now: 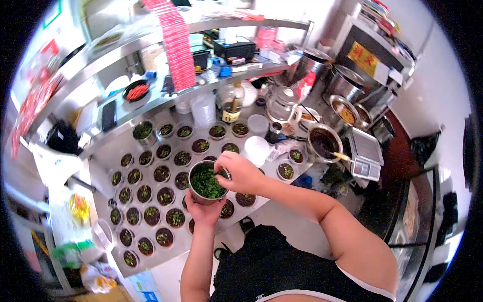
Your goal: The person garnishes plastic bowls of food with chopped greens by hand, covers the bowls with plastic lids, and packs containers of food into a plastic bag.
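My left hand is wrapped from below around a metal cup, holding it tilted slightly above the table. Chopped green herbs fill much of the cup. My right hand reaches over the cup's right rim, fingers pinched together at the herbs; the fingertips are partly hidden. Below and around both hands stand many small round cups of dark sauce topped with green bits, such as one cup to the left and another cup under my right forearm.
The cups stand in rows on a metal table. A second container of herbs is at the back left. To the right are a pot of dark sauce, a scale and a glass jug. A shelf runs behind, holding stacked pink boxes.
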`<state>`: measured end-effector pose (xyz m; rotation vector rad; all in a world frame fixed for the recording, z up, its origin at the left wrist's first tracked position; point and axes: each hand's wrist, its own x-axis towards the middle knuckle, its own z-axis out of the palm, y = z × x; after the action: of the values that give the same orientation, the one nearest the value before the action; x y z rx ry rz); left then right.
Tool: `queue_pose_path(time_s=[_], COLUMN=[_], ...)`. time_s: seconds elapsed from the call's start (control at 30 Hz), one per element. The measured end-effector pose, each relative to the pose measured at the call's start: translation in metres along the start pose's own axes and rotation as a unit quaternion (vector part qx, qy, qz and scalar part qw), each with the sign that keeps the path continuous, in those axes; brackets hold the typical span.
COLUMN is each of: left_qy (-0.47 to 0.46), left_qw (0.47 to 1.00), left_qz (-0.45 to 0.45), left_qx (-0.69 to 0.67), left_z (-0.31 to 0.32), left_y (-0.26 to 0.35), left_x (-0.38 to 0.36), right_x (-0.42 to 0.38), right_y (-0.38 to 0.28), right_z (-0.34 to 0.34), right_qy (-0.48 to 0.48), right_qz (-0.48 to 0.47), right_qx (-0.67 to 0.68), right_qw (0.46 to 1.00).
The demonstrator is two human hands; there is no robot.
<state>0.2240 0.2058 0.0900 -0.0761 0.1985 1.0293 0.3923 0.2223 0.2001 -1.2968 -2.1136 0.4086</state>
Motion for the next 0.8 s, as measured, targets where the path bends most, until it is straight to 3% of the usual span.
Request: queue_pose_path(time_s=[0.07, 0.17, 0.2, 0.3, 0.37, 0.43, 0.47, 0.53, 0.63, 0.7, 0.8], left_qy=[-0.028, -0.020, -0.016, -0.009, -0.003, 0.073, 0.140, 0.124, 0.100, 0.111, 0.148], left_qw=[0.999, 0.997, 0.997, 0.993, 0.988, 0.970, 0.960, 0.967, 0.958, 0.949, 0.937], left_qz=[-0.035, -0.058, -0.064, -0.103, -0.131, -0.134, -0.114, -0.082, -0.048, -0.029, -0.008], left_qx=[0.012, 0.052, 0.049, 0.054, 0.084, 0.189, 0.214, 0.207, 0.263, 0.295, 0.315], left_z=[0.011, 0.024, 0.025, 0.034, 0.040, 0.037, 0.050, 0.051, 0.047, 0.041, 0.033], left_y=[-0.008, -0.023, -0.028, -0.047, -0.060, -0.072, -0.079, -0.080, -0.067, -0.060, -0.057], left_x=[0.013, 0.043, 0.058, 0.108, 0.155, 0.207, 0.223, 0.243, 0.241, 0.231, 0.215], right_x=[-0.005, 0.003, 0.008, 0.027, 0.042, 0.059, 0.066, 0.085, 0.115, 0.137, 0.160], right_y=[0.015, 0.068, 0.084, 0.137, 0.185, 0.242, 0.277, 0.325, 0.421, 0.446, 0.470], right_z=[-0.006, -0.019, -0.025, -0.061, -0.086, -0.114, -0.122, -0.144, -0.138, -0.130, -0.107], right_qy=[0.041, 0.002, 0.024, -0.076, -0.086, -0.094, -0.080, -0.044, -0.064, -0.042, -0.014], right_qz=[0.063, 0.184, 0.162, 0.176, 0.226, 0.214, 0.223, 0.179, 0.211, 0.303, 0.351], right_qx=[-0.057, 0.075, 0.087, 0.066, 0.053, 0.000, -0.021, -0.096, -0.249, -0.218, -0.209], right_qw=[0.996, 0.980, 0.983, 0.979, 0.969, 0.972, 0.971, 0.978, 0.943, 0.927, 0.912])
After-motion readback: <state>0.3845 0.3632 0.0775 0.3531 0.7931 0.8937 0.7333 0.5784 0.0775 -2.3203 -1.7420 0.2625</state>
